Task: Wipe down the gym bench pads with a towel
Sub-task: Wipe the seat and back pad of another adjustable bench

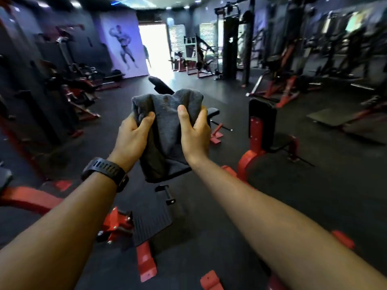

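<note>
**Left hand (132, 139) and right hand (194, 132) hold a dark grey terry-cloth towel (167, 126) in mid-air**

Both hands are closed on the cloth. The left hand, with a black sports watch (104, 171) on its wrist, pinches one side with the thumb on the near face and the fingers hidden behind. The right hand does the same on the other side, its fingers curling round the far edge. The towel hangs between them at chest height, bunched at the top and folded over at the bottom. It touches no pad.

Just beyond and below it stands a black padded gym bench with a red steel frame (161, 85). The towel hides most of the bench, so only the tilted back pad and a corner of the seat show. Another upright black pad on a red frame (262, 122) stands to the right, apart from the first.

The towel looks light, limp and thick-piled. It should not slip in the hand, and it cannot break. It will sag and crumple unless it is gathered, though. A flat wad under one palm, with the loose ends tucked in, would probably wipe best. The pads look smooth and firm, so the cloth should slide over them easily under moderate pressure.
</note>
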`<state>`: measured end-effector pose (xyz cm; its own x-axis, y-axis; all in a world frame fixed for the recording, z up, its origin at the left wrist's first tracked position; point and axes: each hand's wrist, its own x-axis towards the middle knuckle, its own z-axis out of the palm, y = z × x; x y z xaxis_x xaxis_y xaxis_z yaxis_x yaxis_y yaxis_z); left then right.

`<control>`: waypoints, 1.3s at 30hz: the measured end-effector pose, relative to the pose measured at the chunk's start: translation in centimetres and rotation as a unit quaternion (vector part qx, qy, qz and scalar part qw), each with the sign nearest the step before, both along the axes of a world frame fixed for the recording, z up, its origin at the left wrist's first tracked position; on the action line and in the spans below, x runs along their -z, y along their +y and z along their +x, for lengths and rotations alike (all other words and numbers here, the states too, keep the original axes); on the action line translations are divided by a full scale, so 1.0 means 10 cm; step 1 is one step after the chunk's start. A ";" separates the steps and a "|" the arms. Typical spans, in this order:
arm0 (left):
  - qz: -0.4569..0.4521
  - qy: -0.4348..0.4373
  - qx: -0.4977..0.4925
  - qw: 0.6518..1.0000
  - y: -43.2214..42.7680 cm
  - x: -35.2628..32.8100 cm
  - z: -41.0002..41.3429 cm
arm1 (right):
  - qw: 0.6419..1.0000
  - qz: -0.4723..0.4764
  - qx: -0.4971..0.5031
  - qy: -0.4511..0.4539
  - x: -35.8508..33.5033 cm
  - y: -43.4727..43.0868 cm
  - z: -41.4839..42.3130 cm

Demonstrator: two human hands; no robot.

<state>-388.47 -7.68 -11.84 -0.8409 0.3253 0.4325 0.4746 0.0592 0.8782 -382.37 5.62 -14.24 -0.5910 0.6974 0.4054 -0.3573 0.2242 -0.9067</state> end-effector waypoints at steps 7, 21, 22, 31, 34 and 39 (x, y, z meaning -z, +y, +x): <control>-0.013 0.011 0.103 0.995 1.10 0.12 -1.16 | 0.990 -0.004 0.141 -0.006 0.20 0.86 -0.98; -0.042 0.006 0.304 0.952 3.88 0.09 -2.44 | 0.919 0.011 0.390 -0.056 0.13 3.17 -1.79; -0.043 0.006 0.316 0.948 4.07 0.11 -2.50 | 0.916 0.013 0.397 -0.054 0.14 3.33 -1.84; -0.043 -0.013 0.416 0.908 5.89 0.03 -3.36 | 0.880 0.035 0.468 -0.076 0.00 4.86 -2.59; -0.045 -0.022 0.427 0.903 6.46 -0.02 -3.57 | 0.870 0.028 0.485 -0.088 -0.07 5.33 -2.79; -0.045 -0.019 0.431 0.901 7.17 0.02 -3.68 | 0.849 0.020 0.519 -0.098 -0.06 6.01 -2.93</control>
